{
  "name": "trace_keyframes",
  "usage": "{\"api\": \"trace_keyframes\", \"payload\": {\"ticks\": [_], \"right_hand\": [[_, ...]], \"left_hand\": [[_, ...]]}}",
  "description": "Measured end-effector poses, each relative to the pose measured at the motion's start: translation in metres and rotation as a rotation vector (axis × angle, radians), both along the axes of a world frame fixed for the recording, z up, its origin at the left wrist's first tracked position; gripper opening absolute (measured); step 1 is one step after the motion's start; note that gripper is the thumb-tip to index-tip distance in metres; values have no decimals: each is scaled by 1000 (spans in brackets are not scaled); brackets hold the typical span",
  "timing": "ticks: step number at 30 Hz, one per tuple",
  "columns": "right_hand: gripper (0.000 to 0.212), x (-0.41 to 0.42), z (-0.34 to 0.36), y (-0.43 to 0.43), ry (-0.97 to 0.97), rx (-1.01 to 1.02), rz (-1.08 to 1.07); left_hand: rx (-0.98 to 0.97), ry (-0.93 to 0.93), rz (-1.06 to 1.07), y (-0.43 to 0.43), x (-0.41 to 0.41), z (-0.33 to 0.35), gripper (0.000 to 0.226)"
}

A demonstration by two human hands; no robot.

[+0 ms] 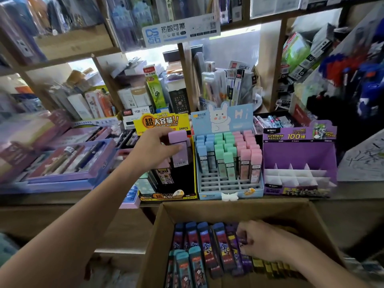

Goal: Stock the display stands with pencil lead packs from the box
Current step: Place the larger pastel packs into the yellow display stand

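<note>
- Left of centre in the frame, my left hand (153, 150) pinched a lilac pack (180, 151). The thumb lay on its front and the fingers (166, 134) were curled behind its cap. The pack was upright.
- That pack hung over the yellow-and-black stand (164, 121), just in front of its header card. Dark packs (166, 176) sat low in the stand's left part.
- At lower right, my right hand (261, 245) was inside the cardboard box (228, 205). Its fingers (243, 235) were bent down onto the purple packs (235, 258); I could not tell whether they had hold of one.
- The box held packs lying flat in rows. Blue-capped packs (200, 240) lay along the back and teal-capped packs (187, 267) at lower left. Yellow packs (270, 267) lay by my right wrist.
- At centre, the blue stand (223, 118) with a rabbit on its header carried upright blue, green and pink packs.
- Just beside it, at right, stood the purple stand (299, 149) with white dividers (297, 177).
- All three stands stood side by side on the wooden surface (52, 199), and the box sat just below their front edges.
</note>
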State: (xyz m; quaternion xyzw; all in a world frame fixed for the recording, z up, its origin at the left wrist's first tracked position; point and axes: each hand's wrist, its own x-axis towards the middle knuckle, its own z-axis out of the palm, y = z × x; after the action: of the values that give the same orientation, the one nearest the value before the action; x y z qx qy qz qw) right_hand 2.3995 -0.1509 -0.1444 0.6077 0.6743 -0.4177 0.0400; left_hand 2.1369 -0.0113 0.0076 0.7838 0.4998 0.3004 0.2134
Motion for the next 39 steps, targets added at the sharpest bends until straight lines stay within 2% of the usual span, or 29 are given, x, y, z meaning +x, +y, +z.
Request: {"api": "trace_keyframes", "payload": {"ticks": [6,13,20,29,32,39], "right_hand": [[18,0,-1,-1,7,-5,-12],[20,-1,-1,-1,0,-22,-31],[19,-3,1,-3,4,-29,-57],[22,-4,4,-5,-9,-19,-63],[21,-4,4,-5,-1,-25,-64],[24,-5,6,-5,-16,-30,-63]], "left_hand": [[-16,38,-9,11,4,0,16],[31,107,-10,15,8,-2,8],[80,204,-8,16,9,-8,19],[74,205,-6,15,6,-7,7],[65,226,-24,14,7,-6,11],[192,261,4,14,10,-10,13]]}}
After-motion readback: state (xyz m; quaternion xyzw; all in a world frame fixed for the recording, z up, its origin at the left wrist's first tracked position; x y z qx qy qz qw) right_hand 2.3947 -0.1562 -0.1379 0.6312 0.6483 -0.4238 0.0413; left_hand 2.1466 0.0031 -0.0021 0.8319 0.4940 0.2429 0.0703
